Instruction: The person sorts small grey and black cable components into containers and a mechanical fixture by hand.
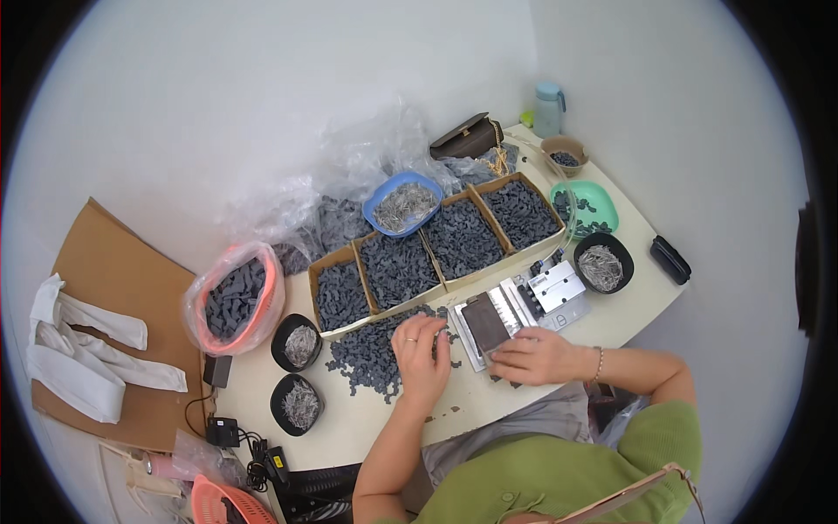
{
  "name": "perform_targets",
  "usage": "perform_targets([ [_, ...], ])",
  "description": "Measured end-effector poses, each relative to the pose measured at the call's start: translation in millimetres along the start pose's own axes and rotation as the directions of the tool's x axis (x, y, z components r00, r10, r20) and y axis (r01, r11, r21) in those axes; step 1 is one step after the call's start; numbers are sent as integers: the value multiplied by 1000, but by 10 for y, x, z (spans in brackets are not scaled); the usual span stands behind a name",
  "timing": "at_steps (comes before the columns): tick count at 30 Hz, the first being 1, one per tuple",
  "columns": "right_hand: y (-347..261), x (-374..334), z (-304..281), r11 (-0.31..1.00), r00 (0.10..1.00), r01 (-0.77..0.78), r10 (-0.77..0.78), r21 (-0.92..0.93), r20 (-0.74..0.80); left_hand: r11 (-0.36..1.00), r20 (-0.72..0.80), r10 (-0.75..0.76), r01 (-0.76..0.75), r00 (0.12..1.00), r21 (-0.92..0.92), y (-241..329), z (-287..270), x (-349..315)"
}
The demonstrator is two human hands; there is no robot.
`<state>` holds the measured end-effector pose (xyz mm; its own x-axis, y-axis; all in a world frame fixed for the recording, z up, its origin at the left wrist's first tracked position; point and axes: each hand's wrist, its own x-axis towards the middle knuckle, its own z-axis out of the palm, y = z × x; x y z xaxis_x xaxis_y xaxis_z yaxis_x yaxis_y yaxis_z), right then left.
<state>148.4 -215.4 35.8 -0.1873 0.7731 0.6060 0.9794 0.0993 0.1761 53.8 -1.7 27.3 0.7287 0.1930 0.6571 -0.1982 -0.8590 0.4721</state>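
My left hand (421, 356) is over the right end of a loose heap of small dark grey parts (367, 354). Its fingers are curled together; whatever may be between them is too small to tell. My right hand (534, 356) rests at the near edge of a metal jig (509, 306), beside the dark brown plate (485, 320) that lies on it. The fingers of this hand are bent and pressed close, and their tips are partly hidden. Against the jig's right side sits a silver block (557, 286) with tubing attached.
Behind the heap stands a divided cardboard box (445, 286) full of dark grey parts. Black bowls (285, 417) of thin metal pieces flank the work, and a blue tray (373, 217) of them rests on the box. A coral basket (278, 293) stands left, a green tray (608, 203) right.
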Motion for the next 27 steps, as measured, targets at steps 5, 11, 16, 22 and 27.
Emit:
perform_targets([
  [5, 699, 396, 19, 911, 904, -390, 406, 136, -132, 990, 255, 134, -140, 958, 6, 117, 68, -57],
  [11, 1128, 627, 515, 639, 753, -608, 653, 472, 85, 911, 477, 157, -313, 865, 267, 400, 214, -108],
  [16, 1607, 405, 249, 587, 709, -674, 685, 450, 168, 845, 550, 156, -399, 821, 356, 368, 358, -88],
  [22, 2113, -218, 143, 672, 654, -738, 734, -53, 184, 988, 427, 118, -150, 897, 42, 113, 103, 367],
  [27, 2051, -146, 310, 695, 652, -709, 711, -120, 263, 951, -99, -282, 292, 954, 103, -264, -719, 918],
])
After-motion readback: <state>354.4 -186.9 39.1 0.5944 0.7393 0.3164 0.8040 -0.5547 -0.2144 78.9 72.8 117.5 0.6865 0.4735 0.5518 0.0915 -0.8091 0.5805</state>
